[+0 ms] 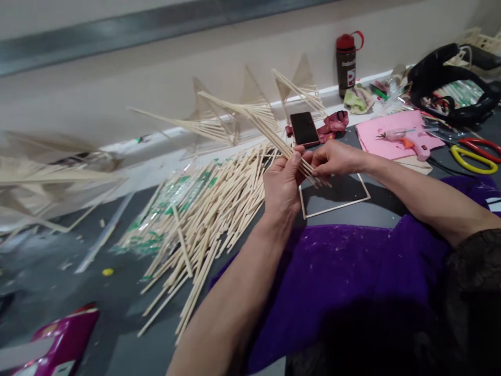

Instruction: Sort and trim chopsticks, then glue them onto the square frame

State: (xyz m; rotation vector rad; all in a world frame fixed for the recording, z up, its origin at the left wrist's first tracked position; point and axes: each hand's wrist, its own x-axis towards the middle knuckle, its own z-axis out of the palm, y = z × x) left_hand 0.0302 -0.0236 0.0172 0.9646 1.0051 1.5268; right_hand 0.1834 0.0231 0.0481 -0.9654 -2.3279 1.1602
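My left hand (282, 184) grips the near end of a fan-shaped piece glued from wooden sticks (250, 116), which slants up and away to the left. My right hand (332, 158) pinches the same stick ends from the right side, fingertips touching them. Below both hands lies a square frame of sticks (335, 207) on the dark table. A large loose pile of wooden sticks (207, 209), some over green-printed wrappers, spreads to the left of my left hand.
A phone (304, 128) lies behind my hands. A pink sheet (391, 137) with a glue gun (407, 140), yellow scissors (472, 161), red scissors (483, 144), a brown bottle (346, 61) and a black bag (450, 83) sit right. Purple cloth (336, 277) covers my lap. More stick fans (47, 180) stand left.
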